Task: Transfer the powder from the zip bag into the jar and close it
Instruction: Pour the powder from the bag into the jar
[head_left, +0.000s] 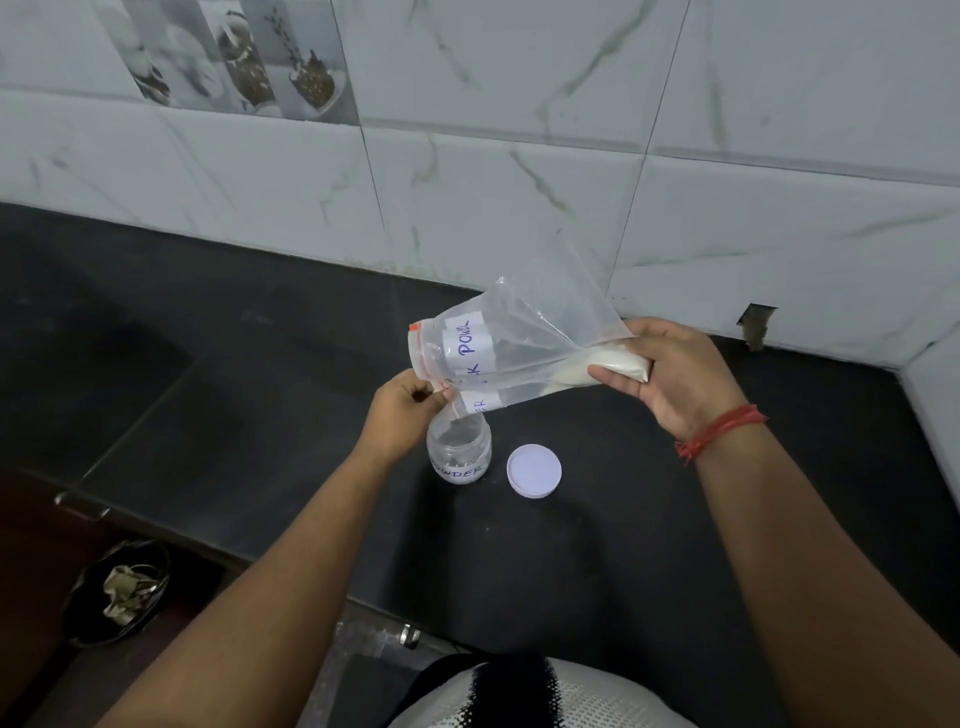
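Note:
A clear zip bag with white labels and a red zip strip is held on its side above the counter. My left hand pinches its open mouth just over the jar. My right hand grips the bag's bottom corner, where the white powder is bunched up. The small clear jar stands upright and open on the black counter, with a handwritten label and a little white powder at its bottom. Its white round lid lies flat on the counter just right of the jar.
The black counter meets a white marble-tiled wall at the back and right. A sunken dark sink area lies to the left. Below the counter's front edge, a black bin holds crumpled scraps.

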